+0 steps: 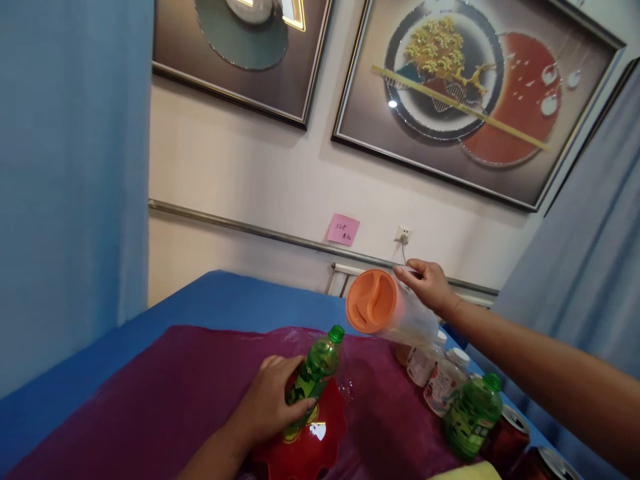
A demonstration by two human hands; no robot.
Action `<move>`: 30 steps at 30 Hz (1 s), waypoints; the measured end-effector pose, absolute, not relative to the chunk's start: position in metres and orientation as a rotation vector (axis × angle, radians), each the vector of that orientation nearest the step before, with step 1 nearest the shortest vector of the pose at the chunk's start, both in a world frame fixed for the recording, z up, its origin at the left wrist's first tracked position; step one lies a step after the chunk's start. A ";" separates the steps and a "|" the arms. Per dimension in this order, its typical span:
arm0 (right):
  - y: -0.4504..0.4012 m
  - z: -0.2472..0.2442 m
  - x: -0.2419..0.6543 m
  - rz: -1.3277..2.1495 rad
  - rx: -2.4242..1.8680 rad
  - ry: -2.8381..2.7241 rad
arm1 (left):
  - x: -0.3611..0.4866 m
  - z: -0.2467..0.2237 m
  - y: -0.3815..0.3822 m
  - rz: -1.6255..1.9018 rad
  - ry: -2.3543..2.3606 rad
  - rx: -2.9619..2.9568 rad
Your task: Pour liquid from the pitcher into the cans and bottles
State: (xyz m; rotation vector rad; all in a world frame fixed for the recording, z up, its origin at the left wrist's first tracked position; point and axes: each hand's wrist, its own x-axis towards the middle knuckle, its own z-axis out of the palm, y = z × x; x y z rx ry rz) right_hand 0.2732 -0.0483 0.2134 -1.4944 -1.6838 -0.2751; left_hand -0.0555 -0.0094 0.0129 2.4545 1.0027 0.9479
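My left hand [274, 399] is wrapped round a green plastic bottle [316, 368], which leans a little to the right above a red scallop-edged dish [327, 427]. My right hand [429, 285] grips the handle of a translucent pitcher [413, 319]. The pitcher is tipped on its side, and its orange lid [373, 301] faces me. A little pale liquid seems to lie along the pitcher's lower side. The lid is beyond the bottle's top and apart from it. Part of the dish is hidden by my left hand and the bottle.
Along the right edge stand white-capped bottles [443, 381], another green bottle [474, 417] and dark red cans [509, 433]. A yellow cloth-like thing [467, 472] lies at the bottom. A purple sheet [190, 387] covers the blue surface [250, 293]. Blue curtains [75, 167] hang at both sides.
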 end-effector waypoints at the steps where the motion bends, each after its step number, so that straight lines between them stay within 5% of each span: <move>1: -0.048 0.214 0.272 -0.276 -1.496 -1.691 | -0.055 0.013 -0.009 0.940 1.006 2.453; 30: -0.049 0.223 0.255 -0.347 -1.528 -1.808 | -0.056 0.016 -0.013 0.896 0.969 2.455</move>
